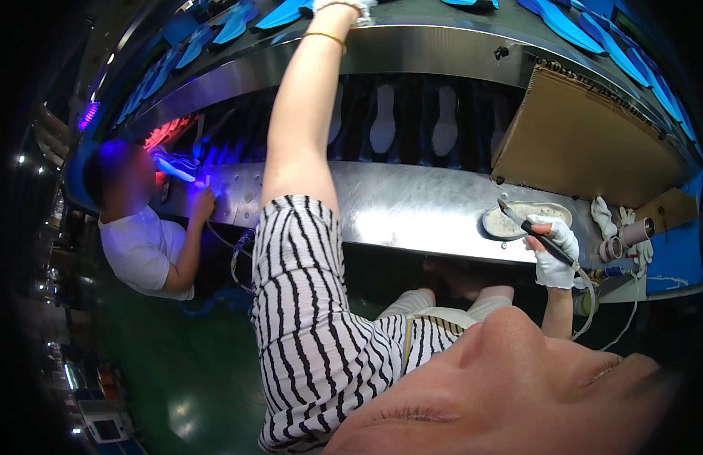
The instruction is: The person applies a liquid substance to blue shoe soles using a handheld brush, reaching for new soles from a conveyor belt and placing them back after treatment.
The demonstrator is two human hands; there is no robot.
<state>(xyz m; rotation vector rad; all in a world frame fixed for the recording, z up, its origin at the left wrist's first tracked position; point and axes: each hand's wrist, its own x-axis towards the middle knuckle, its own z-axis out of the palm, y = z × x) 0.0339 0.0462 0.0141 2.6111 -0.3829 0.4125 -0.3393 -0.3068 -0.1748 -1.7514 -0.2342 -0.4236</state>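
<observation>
My right hand (556,250), in a white glove with bare fingertips showing, grips a black-handled brush (547,244) with a thin hose running from its rear end. The brush's dark tip slants up and left over a shallow oval dish (529,216) coated inside with whitish residue. My left arm stretches far forward to the upper conveyor (412,13). Only the white-gloved edge of my left hand (345,6) shows at the top; its fingers are cut off. Near it lie blue shoe-sole-shaped pieces (281,14) on the belt.
Below the conveyor edge, pale sole shapes (383,120) lie on a dark lower level. A cardboard sheet (575,133) leans at the right, near loose white gloves (603,218) and tape rolls (635,231). Left, another person (143,243) handles a blue-lit piece beside the metal ledge (397,201).
</observation>
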